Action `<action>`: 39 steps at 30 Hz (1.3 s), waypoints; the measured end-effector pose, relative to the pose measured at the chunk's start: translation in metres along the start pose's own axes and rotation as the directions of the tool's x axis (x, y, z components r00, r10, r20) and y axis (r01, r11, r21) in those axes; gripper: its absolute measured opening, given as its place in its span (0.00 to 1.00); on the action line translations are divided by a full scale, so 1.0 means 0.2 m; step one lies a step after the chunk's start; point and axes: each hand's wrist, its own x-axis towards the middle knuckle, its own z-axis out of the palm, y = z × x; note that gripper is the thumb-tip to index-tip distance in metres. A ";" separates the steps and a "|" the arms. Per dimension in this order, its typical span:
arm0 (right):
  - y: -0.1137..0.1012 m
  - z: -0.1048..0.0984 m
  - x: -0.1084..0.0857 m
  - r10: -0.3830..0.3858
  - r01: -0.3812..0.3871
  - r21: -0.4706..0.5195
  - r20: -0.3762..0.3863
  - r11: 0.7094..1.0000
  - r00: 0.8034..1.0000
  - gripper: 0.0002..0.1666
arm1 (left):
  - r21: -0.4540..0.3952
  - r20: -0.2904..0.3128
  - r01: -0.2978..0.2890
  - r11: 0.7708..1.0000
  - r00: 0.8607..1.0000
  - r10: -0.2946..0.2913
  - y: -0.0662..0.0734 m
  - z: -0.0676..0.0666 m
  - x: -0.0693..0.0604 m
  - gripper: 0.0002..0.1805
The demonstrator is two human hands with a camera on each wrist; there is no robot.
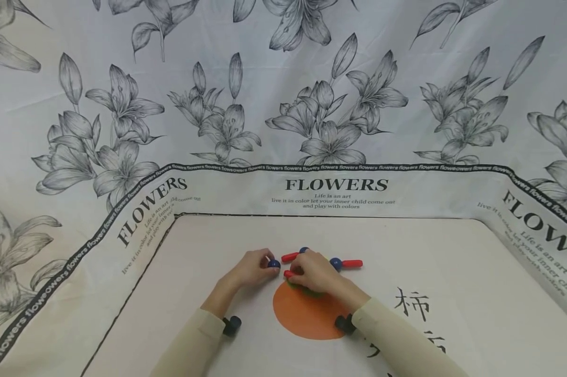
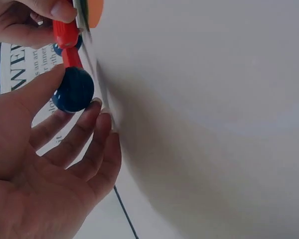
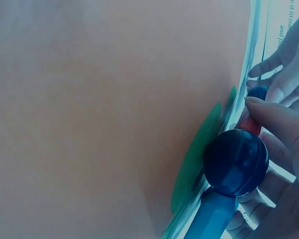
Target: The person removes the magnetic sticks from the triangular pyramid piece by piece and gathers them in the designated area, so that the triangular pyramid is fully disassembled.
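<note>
**Blue ball [image 1: 274, 264] in left fingers, near red stick [image 1: 289, 274] in right, above a pale table cover [image 1: 208, 241]**

At the left, left hand [image 1: 252, 268] curved round the blue ball, thumb on one side, fingertips on the other, remaining fingers loosely fanned. Probably light and hard, a little slippery on so round and glossy a skin, hardly fragile; best taken across the widest part, thumb opposite two fingers. Just to the right, a far red stick [image 1: 290, 257] with a second ball [image 1: 304, 250] close by, partly behind the right hand [image 1: 314, 272]. Cannot tell whether joined to the held ball.

Next, right thumb and finger pinched narrow on the near red stick, close to the left fingers. Likely stiff and light, steadier to grip than a ball; hold along the shaft and leave the ends free. Beside the right fingers in the right wrist view, a seamed ball [image 3: 235, 163] with a blue-looking stick [image 3: 214, 214] below, true colour uncertain under the tint. Farther right in the head view, another ball [image 1: 335, 264] against the rightmost red stick [image 1: 352, 264].

Balls smooth, shiny, plastic-looking; sticks straight and slim, with blunt ends. Beneath, a flat orange disc [image 1: 302, 317], apparently printed, with a green leaf [image 3: 197, 164]. To the right, black brush-style characters [image 1: 413, 305].
</note>
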 end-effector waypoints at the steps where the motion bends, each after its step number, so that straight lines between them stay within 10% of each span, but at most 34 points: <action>1: 0.00 0.00 0.00 0.001 -0.001 -0.001 0.002 1.000 1.000 0.06 | -0.001 -0.009 0.000 1.000 1.000 0.000 0.00 -0.01 0.00 0.17; 18: -0.02 0.01 -0.02 -0.004 0.004 -0.017 0.005 1.000 1.000 0.08 | 0.010 -0.202 0.009 1.000 0.979 -0.006 0.03 0.02 0.40 0.19; 39: -0.01 -0.08 -0.10 -0.043 0.043 0.011 -0.012 0.999 0.999 0.12 | -0.002 -0.177 0.063 0.998 0.982 -0.062 0.05 0.02 0.44 0.24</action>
